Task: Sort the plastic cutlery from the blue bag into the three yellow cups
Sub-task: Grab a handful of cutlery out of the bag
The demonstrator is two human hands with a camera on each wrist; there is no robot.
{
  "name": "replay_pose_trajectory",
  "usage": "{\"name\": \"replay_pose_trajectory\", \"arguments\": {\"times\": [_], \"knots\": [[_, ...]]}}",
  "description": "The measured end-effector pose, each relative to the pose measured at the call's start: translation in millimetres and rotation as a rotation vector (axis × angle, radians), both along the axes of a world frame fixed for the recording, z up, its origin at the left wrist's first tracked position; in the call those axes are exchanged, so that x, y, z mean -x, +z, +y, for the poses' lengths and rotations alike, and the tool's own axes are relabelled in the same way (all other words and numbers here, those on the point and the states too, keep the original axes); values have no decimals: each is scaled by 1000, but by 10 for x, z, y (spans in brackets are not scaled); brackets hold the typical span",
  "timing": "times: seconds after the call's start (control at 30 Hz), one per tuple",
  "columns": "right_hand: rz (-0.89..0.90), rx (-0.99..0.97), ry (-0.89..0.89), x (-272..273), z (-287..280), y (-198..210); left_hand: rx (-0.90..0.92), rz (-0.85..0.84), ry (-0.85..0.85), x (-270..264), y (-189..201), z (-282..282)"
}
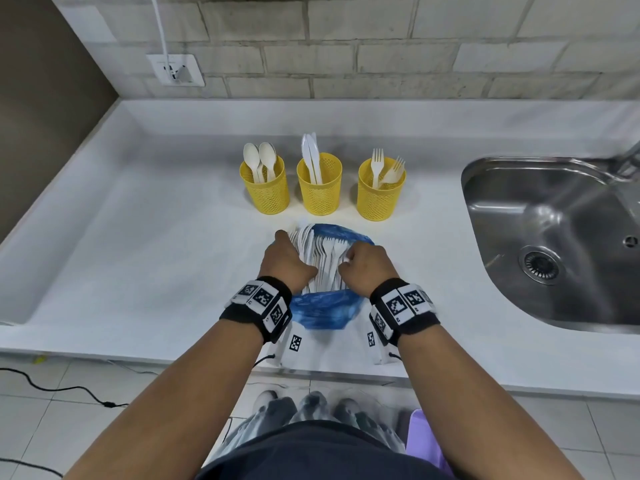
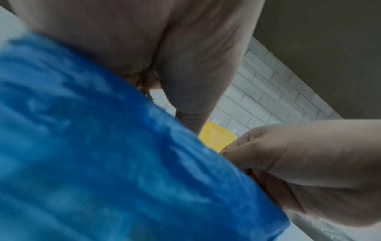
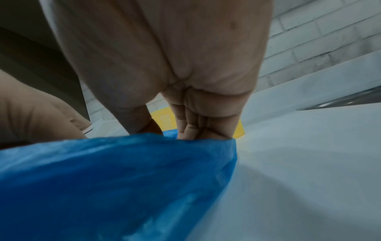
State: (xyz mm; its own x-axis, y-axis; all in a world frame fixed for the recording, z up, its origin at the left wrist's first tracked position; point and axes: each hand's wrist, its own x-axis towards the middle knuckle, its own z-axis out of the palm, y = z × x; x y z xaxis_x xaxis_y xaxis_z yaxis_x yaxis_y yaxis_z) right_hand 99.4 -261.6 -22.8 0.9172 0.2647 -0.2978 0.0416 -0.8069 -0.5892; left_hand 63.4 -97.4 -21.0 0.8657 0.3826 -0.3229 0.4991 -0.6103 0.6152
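A: What does the head view show?

B: The blue bag [image 1: 322, 311] lies on the counter [image 1: 138, 258] at 6 o'clock from the middle cup [image 1: 319, 188], its mouth spread, white cutlery [image 1: 323, 258] bunched inside. The left hand [image 1: 285, 263] sits on the bag's 9 o'clock edge, the right hand [image 1: 367, 268] on its 3 o'clock edge, fingers curled down at the opening. The left cup [image 1: 266, 188] holds spoons [image 1: 259, 159], the middle one knives [image 1: 310, 154], the right cup [image 1: 381, 190] forks [image 1: 384, 168]. A sink [image 1: 554, 237] lies at 3 o'clock.

A: And the left wrist view?

B: Blurred blue bag [image 2: 113, 154] fills the lower left. The left hand [image 2: 164, 57] reaches over its rim; whether it grips the plastic cannot be told. The right hand [image 2: 288, 163] is at 4 o'clock, fingers curled at the bag's edge. A yellow cup [image 2: 216, 140] shows between them.

A: The right wrist view?

B: The right hand [image 3: 185, 73] curls its fingers [image 3: 198, 128] down onto the bag [image 3: 123, 179] rim, gathering the plastic. The left hand [image 3: 31, 117] is at 9 o'clock.
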Motion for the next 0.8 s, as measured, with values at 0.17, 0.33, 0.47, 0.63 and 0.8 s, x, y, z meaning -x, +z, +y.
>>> {"name": "replay_pose_trajectory", "arguments": {"times": [0.17,0.33,0.47,0.63,0.8], "knots": [[-9,-53,-70,-84,115,7,39,4,11,-61,16,41],[126,-107,-112,-105,225,-28,119,-41,44,-51,-6,76],[192,-124,-133,-111,238,25,183,-35,62,-49,-30,122],[267,-261,-228,-96,207,29,269,-46,55,-47,-104,161],[334,-432,-271,-68,163,35,352,-138,14,11,-2,159]]}}
